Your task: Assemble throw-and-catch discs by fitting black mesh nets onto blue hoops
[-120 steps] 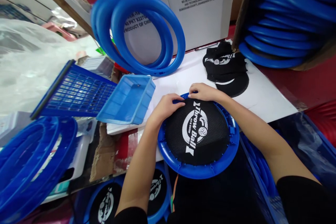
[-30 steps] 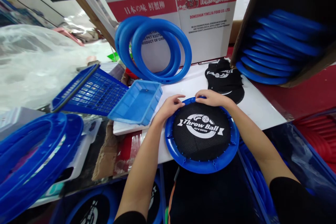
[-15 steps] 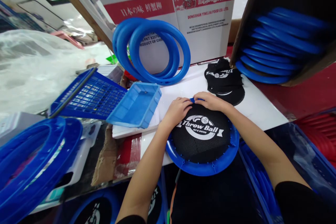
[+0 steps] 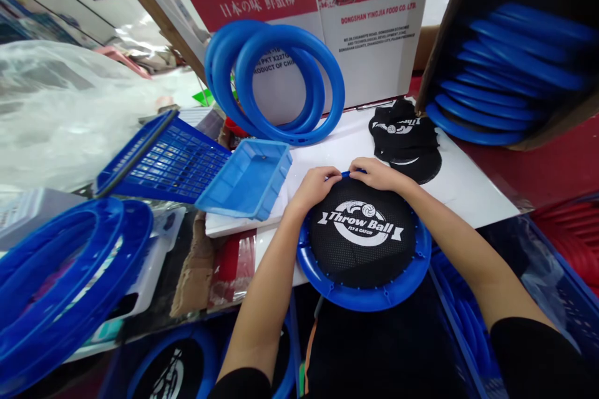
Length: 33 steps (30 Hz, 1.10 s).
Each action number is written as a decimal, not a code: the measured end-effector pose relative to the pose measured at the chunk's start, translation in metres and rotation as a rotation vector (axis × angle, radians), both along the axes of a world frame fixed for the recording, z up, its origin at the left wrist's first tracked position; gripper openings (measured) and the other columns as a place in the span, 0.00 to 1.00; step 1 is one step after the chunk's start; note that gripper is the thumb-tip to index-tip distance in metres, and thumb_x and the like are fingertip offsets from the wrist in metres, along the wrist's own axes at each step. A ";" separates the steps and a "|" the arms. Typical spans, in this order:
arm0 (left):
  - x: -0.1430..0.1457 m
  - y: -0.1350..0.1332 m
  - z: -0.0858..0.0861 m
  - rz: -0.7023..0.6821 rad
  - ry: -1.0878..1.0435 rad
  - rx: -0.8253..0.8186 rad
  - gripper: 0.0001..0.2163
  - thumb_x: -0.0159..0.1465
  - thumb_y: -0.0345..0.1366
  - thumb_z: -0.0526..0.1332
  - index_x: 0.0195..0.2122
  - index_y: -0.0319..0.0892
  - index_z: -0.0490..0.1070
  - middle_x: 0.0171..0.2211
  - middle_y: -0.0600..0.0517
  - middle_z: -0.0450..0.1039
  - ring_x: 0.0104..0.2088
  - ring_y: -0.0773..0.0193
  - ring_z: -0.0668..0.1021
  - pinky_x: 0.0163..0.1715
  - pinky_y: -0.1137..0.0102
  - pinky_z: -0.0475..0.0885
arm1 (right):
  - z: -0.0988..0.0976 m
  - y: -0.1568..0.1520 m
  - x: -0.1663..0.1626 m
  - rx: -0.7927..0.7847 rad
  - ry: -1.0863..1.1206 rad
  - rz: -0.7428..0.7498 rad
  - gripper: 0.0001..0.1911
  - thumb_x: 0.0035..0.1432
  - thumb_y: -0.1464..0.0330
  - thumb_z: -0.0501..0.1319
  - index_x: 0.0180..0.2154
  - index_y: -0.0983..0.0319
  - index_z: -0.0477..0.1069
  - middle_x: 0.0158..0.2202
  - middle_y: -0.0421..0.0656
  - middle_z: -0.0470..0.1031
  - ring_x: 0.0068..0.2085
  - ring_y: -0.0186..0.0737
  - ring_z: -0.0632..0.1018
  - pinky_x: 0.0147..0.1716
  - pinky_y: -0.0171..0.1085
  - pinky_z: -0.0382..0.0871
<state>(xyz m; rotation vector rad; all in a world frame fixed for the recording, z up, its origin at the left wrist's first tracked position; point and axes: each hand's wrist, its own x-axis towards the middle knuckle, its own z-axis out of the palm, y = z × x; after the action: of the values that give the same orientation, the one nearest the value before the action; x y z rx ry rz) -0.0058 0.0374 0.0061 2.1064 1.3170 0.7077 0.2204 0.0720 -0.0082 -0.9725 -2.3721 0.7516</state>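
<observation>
A blue plastic disc frame (image 4: 369, 293) lies at the near edge of a white board (image 4: 458, 187). A black mesh net (image 4: 360, 243) printed "Throw Ball" covers its middle. My left hand (image 4: 314, 186) presses its fingertips on the net's far edge at the rim. My right hand (image 4: 378, 174) pinches the same far edge just to the right, the two hands almost touching. A pile of loose black nets (image 4: 406, 137) lies beyond my right hand.
Three blue rings (image 4: 281, 81) lean on a white and red carton (image 4: 327, 6). A light blue tray (image 4: 248, 177) and a dark blue basket (image 4: 161, 159) lie at left. More blue rings fill a box (image 4: 505, 75) at right; blue frames (image 4: 60, 287) stack near left.
The disc has been turned since four seconds ago, so its logo now reads level. In the last second my hands came closer together on the net's far edge.
</observation>
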 end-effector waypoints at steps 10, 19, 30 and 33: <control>-0.004 0.006 -0.012 0.030 -0.113 -0.044 0.09 0.63 0.32 0.66 0.44 0.40 0.82 0.37 0.48 0.84 0.41 0.55 0.82 0.49 0.62 0.75 | 0.002 0.003 0.003 -0.115 0.002 0.001 0.07 0.65 0.66 0.60 0.38 0.61 0.75 0.40 0.45 0.79 0.43 0.43 0.77 0.48 0.41 0.69; -0.001 0.001 -0.007 -0.010 0.056 0.090 0.10 0.66 0.26 0.64 0.41 0.46 0.83 0.40 0.51 0.85 0.44 0.57 0.81 0.53 0.61 0.74 | -0.002 -0.003 -0.005 0.003 -0.014 -0.106 0.05 0.64 0.71 0.62 0.35 0.63 0.75 0.36 0.45 0.78 0.39 0.40 0.75 0.43 0.38 0.65; -0.002 0.005 -0.018 -0.144 0.254 0.151 0.17 0.69 0.26 0.53 0.46 0.45 0.83 0.41 0.46 0.79 0.46 0.54 0.78 0.54 0.57 0.73 | -0.003 -0.001 -0.004 -0.028 0.014 -0.087 0.05 0.61 0.74 0.62 0.32 0.63 0.75 0.37 0.44 0.80 0.40 0.39 0.76 0.44 0.37 0.66; -0.004 -0.001 -0.015 -0.153 0.255 0.188 0.19 0.69 0.25 0.52 0.48 0.45 0.82 0.43 0.46 0.78 0.47 0.53 0.77 0.54 0.56 0.73 | 0.000 -0.002 -0.002 -0.072 0.042 -0.103 0.04 0.61 0.72 0.63 0.34 0.64 0.76 0.37 0.44 0.80 0.40 0.40 0.77 0.45 0.38 0.68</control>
<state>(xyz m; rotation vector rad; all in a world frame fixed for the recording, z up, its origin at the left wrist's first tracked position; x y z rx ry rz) -0.0097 0.0367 -0.0089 2.4858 1.2404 0.5291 0.2185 0.0699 -0.0082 -1.0883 -2.2541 0.8145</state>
